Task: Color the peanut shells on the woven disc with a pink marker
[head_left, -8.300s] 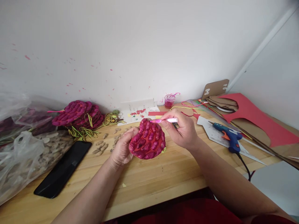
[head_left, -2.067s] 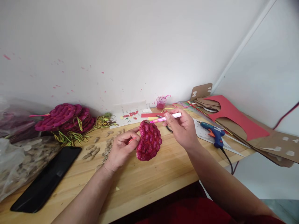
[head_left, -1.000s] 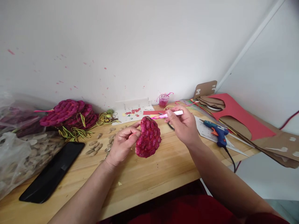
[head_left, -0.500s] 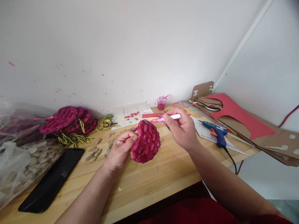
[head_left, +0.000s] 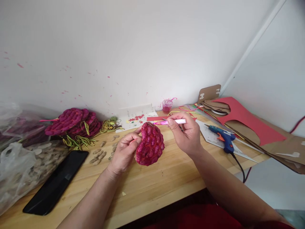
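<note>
My left hand (head_left: 126, 151) pinches the left edge of a round red disc (head_left: 149, 144) covered with magenta-painted peanut shells, held up above the wooden table. Between the fingers of my right hand (head_left: 186, 132) is a white and pink marker (head_left: 176, 121). Its pink tip points left and meets the disc's top edge, where a small patch looks brownish. Behind the right fingers a dark, thin metal object shows in part; I cannot make out what it is.
Stacked magenta discs (head_left: 71, 122), a plastic bag of peanut shells (head_left: 30, 165), a black phone (head_left: 57, 183) and loose peanuts (head_left: 97, 156) lie left. A pink cup (head_left: 167, 106) stands behind. Rightward are a blue glue gun (head_left: 221, 136), red paper (head_left: 252, 122) and cardboard (head_left: 209, 93).
The whole view has shifted slightly, so the table items appear a little farther right. Both hands keep their holds, and the marker tip stays at the disc's top edge.
</note>
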`<state>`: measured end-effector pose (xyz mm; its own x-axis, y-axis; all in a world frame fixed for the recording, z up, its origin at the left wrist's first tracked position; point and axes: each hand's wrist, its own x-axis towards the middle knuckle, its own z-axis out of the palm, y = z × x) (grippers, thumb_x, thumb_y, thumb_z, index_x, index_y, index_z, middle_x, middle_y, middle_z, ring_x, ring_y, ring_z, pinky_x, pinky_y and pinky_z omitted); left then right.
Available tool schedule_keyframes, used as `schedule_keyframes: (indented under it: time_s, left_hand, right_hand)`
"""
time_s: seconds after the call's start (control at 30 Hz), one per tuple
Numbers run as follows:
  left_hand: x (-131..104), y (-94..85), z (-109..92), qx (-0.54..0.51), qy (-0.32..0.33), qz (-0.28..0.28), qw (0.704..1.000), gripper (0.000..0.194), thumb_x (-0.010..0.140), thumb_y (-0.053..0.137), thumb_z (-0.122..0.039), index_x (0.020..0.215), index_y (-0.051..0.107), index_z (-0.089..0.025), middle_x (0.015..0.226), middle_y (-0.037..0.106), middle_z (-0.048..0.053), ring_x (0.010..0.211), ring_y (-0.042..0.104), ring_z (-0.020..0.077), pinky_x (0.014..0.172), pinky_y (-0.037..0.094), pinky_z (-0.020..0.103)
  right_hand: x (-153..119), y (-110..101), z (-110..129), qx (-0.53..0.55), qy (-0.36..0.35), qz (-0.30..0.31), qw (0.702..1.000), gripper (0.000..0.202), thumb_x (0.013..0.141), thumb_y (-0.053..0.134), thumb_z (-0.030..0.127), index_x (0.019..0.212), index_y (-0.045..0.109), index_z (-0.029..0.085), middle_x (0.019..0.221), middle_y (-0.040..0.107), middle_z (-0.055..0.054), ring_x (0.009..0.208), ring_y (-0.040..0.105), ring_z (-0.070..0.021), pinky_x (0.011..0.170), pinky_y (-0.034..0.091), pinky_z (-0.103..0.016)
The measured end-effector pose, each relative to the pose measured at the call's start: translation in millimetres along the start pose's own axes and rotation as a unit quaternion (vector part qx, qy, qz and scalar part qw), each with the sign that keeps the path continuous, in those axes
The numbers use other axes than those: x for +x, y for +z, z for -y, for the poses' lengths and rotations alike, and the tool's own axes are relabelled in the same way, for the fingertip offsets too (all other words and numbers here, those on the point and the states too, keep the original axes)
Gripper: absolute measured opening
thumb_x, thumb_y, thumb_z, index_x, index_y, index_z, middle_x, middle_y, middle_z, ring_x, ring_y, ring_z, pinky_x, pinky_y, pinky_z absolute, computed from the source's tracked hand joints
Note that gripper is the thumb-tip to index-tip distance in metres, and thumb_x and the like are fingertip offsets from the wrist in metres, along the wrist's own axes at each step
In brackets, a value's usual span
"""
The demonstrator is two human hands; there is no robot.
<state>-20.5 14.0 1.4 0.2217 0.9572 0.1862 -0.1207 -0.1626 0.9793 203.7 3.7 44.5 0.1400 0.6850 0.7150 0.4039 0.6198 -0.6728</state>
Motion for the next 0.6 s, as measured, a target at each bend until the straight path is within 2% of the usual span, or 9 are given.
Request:
schedule_keyframes:
  time_s: [0.17,0.27,0.4,0.6]
  left_hand:
    - [0.1,-1.0,3.5,0.003,0.026,0.023,0.999,0.029,0.091,0.072,-0.040,0.067,0.064,-0.026,0.093,0.075,0.008,0.125,0.065,0.0297,0.105,0.050,0.043]
    - [-0.3,-1.3,3.2,0.016,0.032,0.016,0.999,0.027,0.091,0.072,-0.038,0.068,0.065,-0.027,0.087,0.073,0.008,0.132,0.061,0.0305,0.112,0.046,0.046]
    - [-1.2,-0.2,2.2,0.032,0.037,0.023,0.999,0.026,0.091,0.072,-0.037,0.069,0.065,-0.026,0.085,0.072,0.008,0.135,0.059,0.0318,0.115,0.043,0.048]
    - [-1.4,0.2,3.5,0.018,0.048,0.051,0.997,0.024,0.093,0.069,-0.033,0.071,0.064,-0.025,0.083,0.070,0.008,0.141,0.054,0.0303,0.115,0.041,0.043]
  right_hand:
    - [0.0,3.3,2.5,-0.003,-0.067,0.018,0.998,0.004,0.098,0.067,0.028,0.096,0.067,0.025,0.086,0.076,-0.002,0.076,0.069,-0.0165,0.070,0.053,-0.031]
    - [-1.4,3.5,2.6,-0.021,-0.076,0.013,0.997,0.002,0.098,0.067,0.024,0.095,0.067,0.025,0.084,0.076,-0.001,0.073,0.069,-0.0162,0.068,0.053,-0.031]
    - [-3.6,2.3,2.5,-0.017,-0.067,-0.004,0.998,0.002,0.098,0.066,0.024,0.097,0.067,0.025,0.088,0.078,-0.002,0.078,0.071,-0.0169,0.071,0.055,-0.032]
    - [-3.4,3.3,3.0,-0.037,-0.111,0.008,0.993,0.005,0.096,0.068,0.018,0.095,0.067,0.023,0.085,0.078,-0.001,0.073,0.072,-0.0150,0.067,0.055,-0.028]
